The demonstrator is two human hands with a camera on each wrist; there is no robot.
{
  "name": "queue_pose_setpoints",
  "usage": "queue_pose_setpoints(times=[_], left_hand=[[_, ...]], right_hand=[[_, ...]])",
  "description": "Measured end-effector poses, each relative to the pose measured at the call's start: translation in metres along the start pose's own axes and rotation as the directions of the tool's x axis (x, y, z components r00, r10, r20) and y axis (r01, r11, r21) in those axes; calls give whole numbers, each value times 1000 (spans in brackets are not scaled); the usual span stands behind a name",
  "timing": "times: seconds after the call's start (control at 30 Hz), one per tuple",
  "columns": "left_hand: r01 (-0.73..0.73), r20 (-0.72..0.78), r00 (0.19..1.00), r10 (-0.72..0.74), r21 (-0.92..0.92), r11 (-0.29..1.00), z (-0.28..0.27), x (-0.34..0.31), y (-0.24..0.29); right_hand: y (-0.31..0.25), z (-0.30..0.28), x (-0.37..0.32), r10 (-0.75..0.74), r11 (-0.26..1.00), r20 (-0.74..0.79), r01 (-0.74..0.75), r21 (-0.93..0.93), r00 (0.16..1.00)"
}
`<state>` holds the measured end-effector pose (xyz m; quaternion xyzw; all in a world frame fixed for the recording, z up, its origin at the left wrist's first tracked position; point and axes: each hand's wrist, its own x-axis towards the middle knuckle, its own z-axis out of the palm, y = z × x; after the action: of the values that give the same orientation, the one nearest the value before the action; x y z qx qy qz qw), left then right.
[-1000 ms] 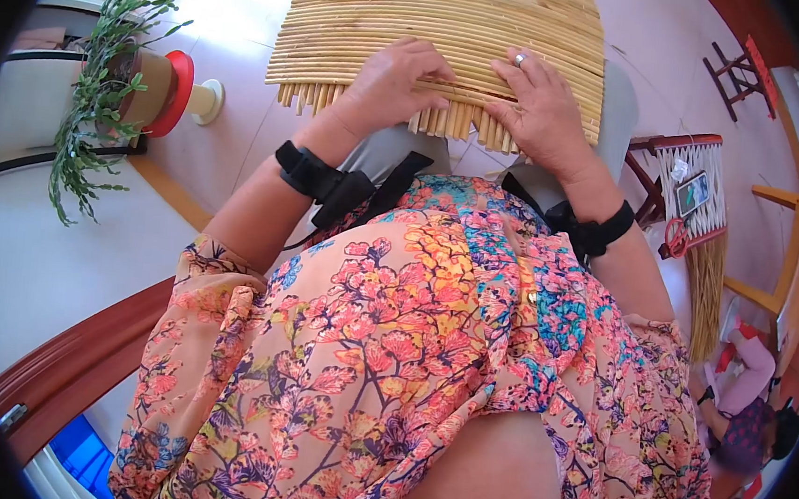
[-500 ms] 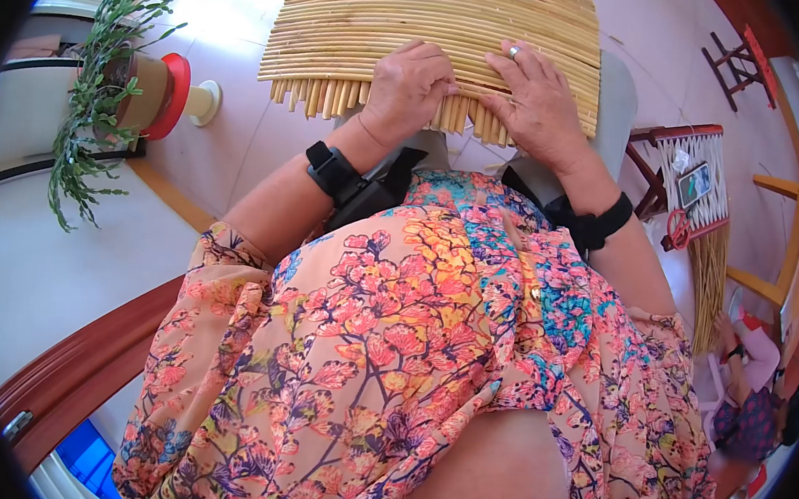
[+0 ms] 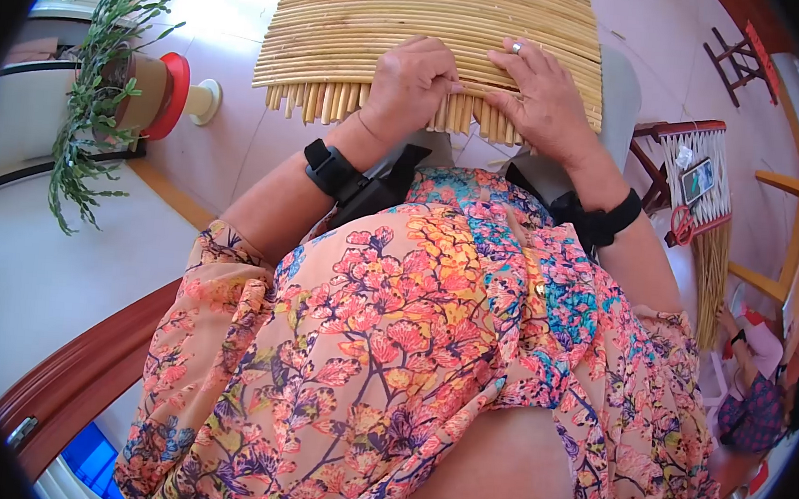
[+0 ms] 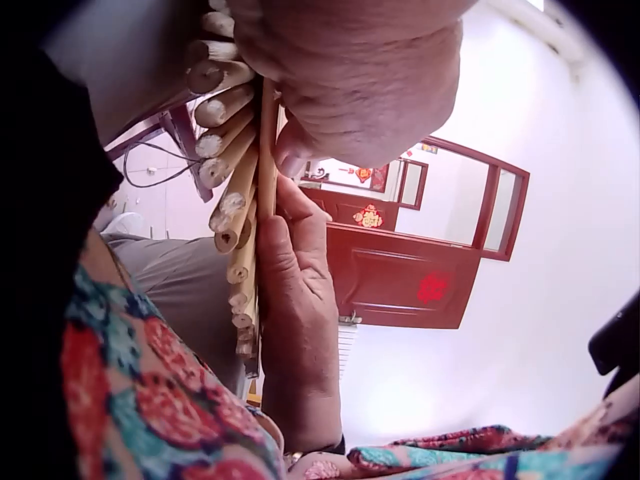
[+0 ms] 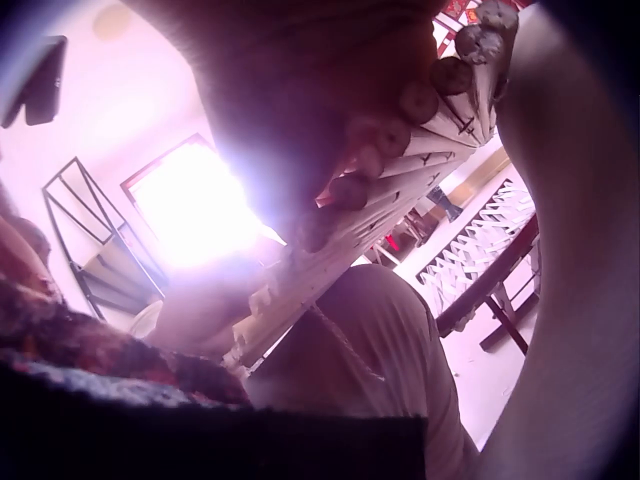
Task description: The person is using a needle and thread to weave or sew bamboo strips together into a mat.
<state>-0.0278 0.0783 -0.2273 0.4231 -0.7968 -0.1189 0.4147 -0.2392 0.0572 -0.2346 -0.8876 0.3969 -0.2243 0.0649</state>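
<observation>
A mat of straw-coloured stalks point(image 3: 437, 13), bound side by side, lies over the person's lap in the head view. Cut stalk ends point(image 3: 331, 102) stick out along its near edge. Across this edge runs a thin stalk point(image 4: 268, 150), seen in the left wrist view. The left hand point(image 3: 411, 82), fingers curled, pinches the thin stalk at the edge. To its right, the right hand point(image 3: 550, 107), wearing a ring, spreads its fingers over the mat while its thumb and forefinger grip the same stalk. A loose cord point(image 5: 345, 342) hangs below the mat in the right wrist view.
A strap-woven folding stool point(image 3: 694, 141) at the right bears a phone point(image 3: 697, 181) and red-handled scissors point(image 3: 680, 225); a bundle of long stalks point(image 3: 708, 283) lies beside it. At left stands a potted plant point(image 3: 103, 85). Another person point(image 3: 754, 399) sits at lower right.
The left hand has moved a little to the right, its fingers curling tighter at the mat's edge. The right hand stays nearly in place.
</observation>
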Motion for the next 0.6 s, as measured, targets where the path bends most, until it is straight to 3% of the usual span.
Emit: queue_pose_setpoints(times=[0.07,0.13,0.17,0.23,0.37,0.43,0.47,0.53,0.6], left_hand=[[-33,-11,999,33,0,999,0,1,1],[-98,77,992,98,-3,995,-3,2,5],[-94,74,993,94,-1,996,-4,2,3],[49,94,995,-39,-104,993,-6,3,-2],[41,71,997,-34,-89,995,-5,10,-3],[-90,107,990,92,-21,996,-7,9,3],[-87,106,990,89,-23,996,-7,8,3],[53,96,994,-46,-74,996,-9,5,2],[12,75,997,-7,-70,997,-10,8,2]], right_hand=[[3,-3,0,-8,1000,20,8,12,1000],[5,-4,1,-22,999,51,21,28,998],[5,-4,1,-35,999,47,33,30,998],[4,-3,0,-42,999,40,40,35,998],[6,-3,3,-5,999,43,2,52,999],[6,-4,3,-15,999,53,12,48,999],[5,-5,3,-24,998,53,20,61,998],[3,-5,2,-28,997,55,24,75,998],[2,-4,4,-12,996,17,11,87,1000]])
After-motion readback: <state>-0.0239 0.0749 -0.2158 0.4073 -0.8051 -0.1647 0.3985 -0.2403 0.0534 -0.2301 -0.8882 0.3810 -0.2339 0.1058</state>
